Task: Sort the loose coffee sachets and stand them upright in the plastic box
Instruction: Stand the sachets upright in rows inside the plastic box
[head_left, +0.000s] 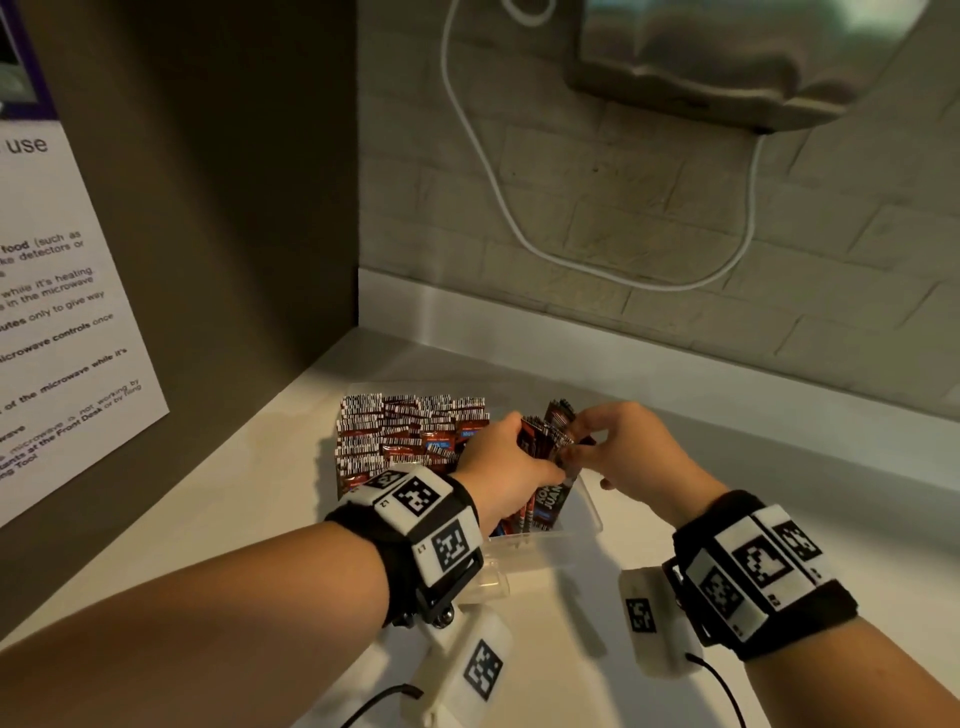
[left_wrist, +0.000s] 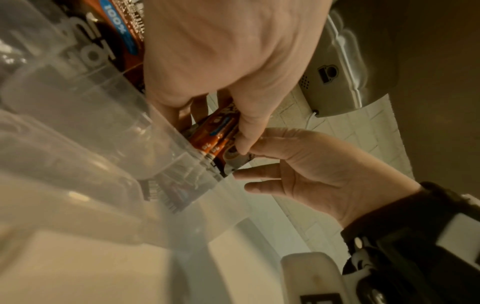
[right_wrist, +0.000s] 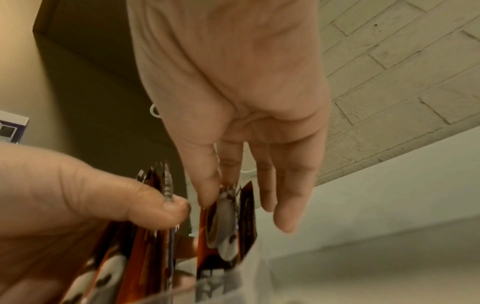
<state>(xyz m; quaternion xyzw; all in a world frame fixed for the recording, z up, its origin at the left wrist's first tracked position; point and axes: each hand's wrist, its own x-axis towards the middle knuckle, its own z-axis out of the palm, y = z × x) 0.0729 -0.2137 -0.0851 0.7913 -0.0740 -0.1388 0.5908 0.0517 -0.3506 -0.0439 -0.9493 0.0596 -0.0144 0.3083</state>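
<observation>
A clear plastic box (head_left: 591, 512) stands on the white counter (head_left: 249, 499). Its left part holds rows of red-brown coffee sachets (head_left: 410, 431) standing upright. At the box's right end my left hand (head_left: 511, 460) grips a bundle of sachets (head_left: 535, 439), with the thumb (right_wrist: 155, 207) pressed against it. My right hand (head_left: 615, 441) pinches one sachet (right_wrist: 224, 222) just right of that bundle, over the box. Seen from the left wrist, the bundle (left_wrist: 218, 133) sits inside the box wall (left_wrist: 124, 127), with the right hand (left_wrist: 298, 164) at its edge. The box floor is hidden.
A dark side panel with a printed notice (head_left: 62, 322) rises on the left. The brick back wall (head_left: 675, 218) carries a looping white cable (head_left: 498, 197) and a metal appliance (head_left: 727, 52). A clear plastic piece (head_left: 491, 579) lies in front of the box.
</observation>
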